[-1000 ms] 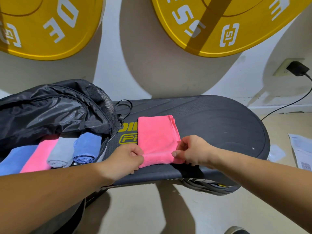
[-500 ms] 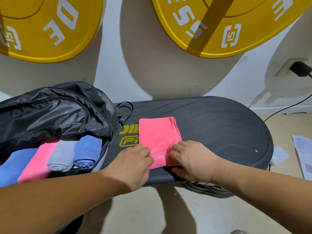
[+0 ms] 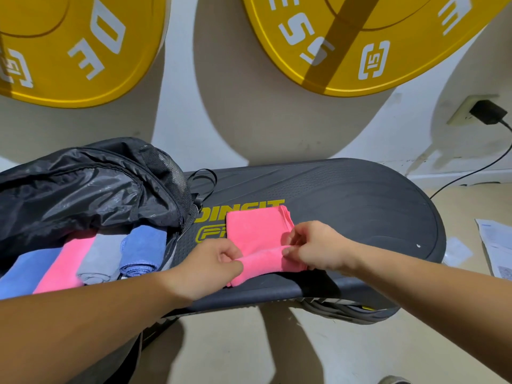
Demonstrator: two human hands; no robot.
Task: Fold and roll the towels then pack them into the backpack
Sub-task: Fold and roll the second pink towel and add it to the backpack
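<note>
A folded pink towel lies on the dark oval platform, its near end curled into the start of a roll. My left hand pinches the roll's left end and my right hand pinches its right end. To the left lies the open black backpack. Inside it sit several rolled towels side by side: a blue one, a grey one, a pink one and another blue one.
Two big yellow weight plates hang on the wall behind. A charger is plugged in at the right, with its cable running down to the floor. Papers lie on the floor at the right. The platform's right half is bare.
Both hands went from pressing the towel's near edge flat to lifting it and curling it away from me, so a short roll has formed at the near end.
</note>
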